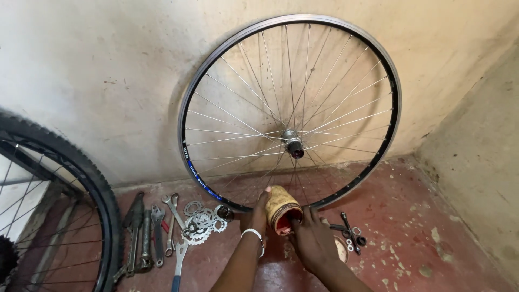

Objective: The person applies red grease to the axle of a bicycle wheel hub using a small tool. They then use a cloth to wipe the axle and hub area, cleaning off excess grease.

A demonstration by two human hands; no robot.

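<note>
**Hands on a grease tub by the wall**

The left hand [258, 215] grips the side of a dirty tan tub [281, 208], its fingers wrapped round it. The right hand [312, 238] has its fingers dipped into the tub's red open mouth. The tub sits above the red floor [411, 238] near the wall, before a leaning bare wheel [292, 141]. Wrenches [162, 227] and sprockets [201, 220] lie left.
</note>
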